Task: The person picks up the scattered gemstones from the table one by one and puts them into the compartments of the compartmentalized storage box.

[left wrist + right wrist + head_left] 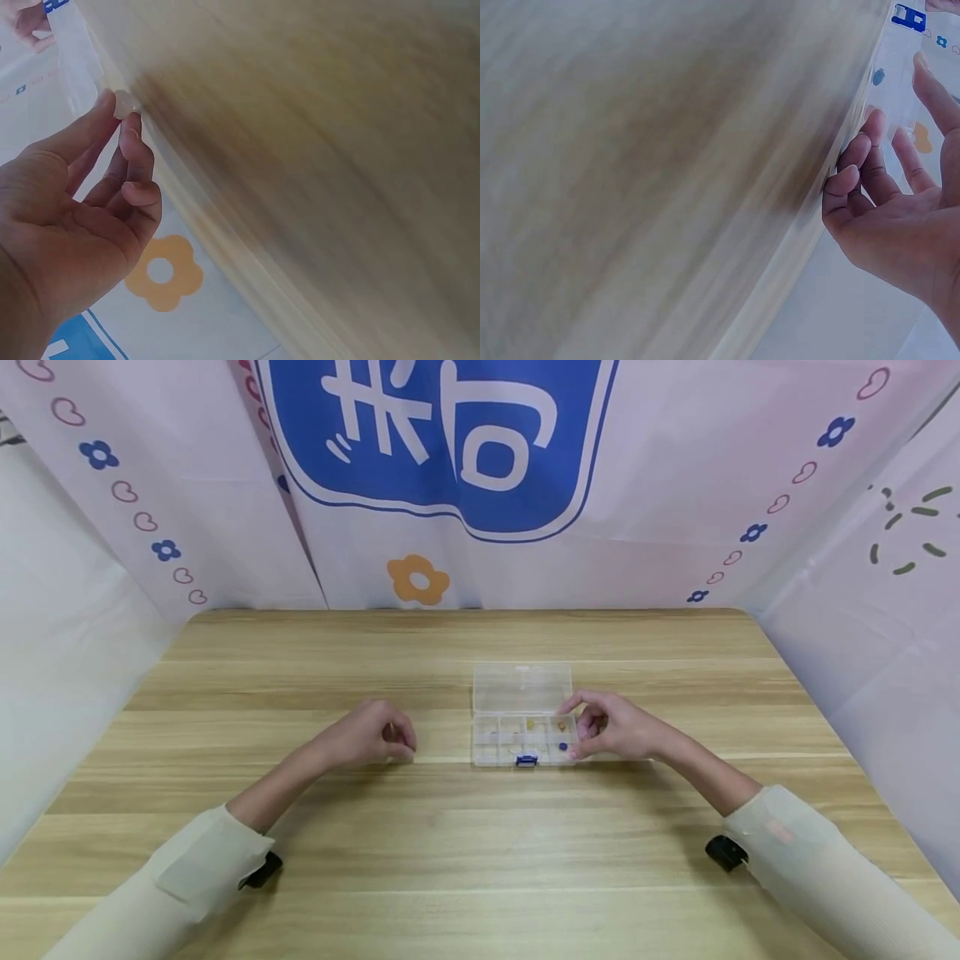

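A clear plastic compartment box [487, 762] lies on the table with its see-through lid [522, 687] folded back and a blue latch [527, 761] at the front. Small pieces sit in its compartments: a yellow one [530, 725], an orange one [562, 727] and a dark blue one [563, 747]. My right hand [618, 727] holds the box's right end, thumb at the front corner and index finger near the hinge. To the left of the box, just above the table, my left hand [369, 735] pinches a small, round, whitish bead [124, 104] between thumb and fingertip.
The wood-grain table [450, 860] extends around the box and both hands. Behind it hangs a white printed cloth [637, 552], with white cloth sides left and right. A dark device [726, 853] is strapped at the right sleeve, another [262, 870] at the left.
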Tool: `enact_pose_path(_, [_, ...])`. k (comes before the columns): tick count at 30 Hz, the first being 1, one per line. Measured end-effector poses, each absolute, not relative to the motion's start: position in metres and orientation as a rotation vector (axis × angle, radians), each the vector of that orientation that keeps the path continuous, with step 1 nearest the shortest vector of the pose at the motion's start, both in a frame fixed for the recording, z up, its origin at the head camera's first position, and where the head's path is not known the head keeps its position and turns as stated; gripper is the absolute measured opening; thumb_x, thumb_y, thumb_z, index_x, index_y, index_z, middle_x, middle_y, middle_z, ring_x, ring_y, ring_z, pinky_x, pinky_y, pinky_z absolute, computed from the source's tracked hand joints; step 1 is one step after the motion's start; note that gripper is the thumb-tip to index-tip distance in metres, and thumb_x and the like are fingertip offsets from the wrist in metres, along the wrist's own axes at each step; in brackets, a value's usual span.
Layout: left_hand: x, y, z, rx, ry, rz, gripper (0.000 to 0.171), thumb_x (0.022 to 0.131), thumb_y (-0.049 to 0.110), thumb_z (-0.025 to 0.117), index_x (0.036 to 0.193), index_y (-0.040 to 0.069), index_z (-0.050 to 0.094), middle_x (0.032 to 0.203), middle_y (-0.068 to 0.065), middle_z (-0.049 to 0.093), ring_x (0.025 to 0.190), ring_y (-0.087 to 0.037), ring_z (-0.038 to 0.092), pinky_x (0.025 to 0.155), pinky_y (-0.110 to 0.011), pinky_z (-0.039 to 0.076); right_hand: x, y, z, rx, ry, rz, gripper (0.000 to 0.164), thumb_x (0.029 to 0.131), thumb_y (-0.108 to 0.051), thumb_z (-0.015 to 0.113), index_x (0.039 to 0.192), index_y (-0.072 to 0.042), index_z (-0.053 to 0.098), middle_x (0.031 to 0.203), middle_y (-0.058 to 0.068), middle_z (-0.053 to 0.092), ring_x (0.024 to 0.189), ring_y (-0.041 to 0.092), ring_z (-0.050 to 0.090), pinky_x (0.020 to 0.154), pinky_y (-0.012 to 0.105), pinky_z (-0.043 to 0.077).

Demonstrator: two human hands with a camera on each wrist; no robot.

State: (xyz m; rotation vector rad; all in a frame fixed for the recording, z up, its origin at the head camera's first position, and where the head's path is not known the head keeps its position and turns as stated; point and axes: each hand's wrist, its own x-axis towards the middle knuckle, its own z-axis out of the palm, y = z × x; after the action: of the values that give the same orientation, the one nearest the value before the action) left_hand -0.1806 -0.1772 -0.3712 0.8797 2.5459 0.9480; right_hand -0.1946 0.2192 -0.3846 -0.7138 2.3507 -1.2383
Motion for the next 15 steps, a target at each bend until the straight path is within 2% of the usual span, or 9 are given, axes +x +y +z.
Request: enact_pose_path(15, [-0.1801,-0.1732,-0.3678,0.793,2.561,0.95,0.01,0.094,0.002,0.075,0.084,0.006,0.074,0.079,-0.003,0.068,0.07,-0.014,0.057,0.063,-0.026,0.047,-0.1947,0.2197,-0.3834,-0.723,2.357,-1.229,0.053,0.082,-0.001,0.086,0.126,0.007,0.059,0.08,0.006,0.063,0.074,0.017,0.057,0.07,0.024,0.049])
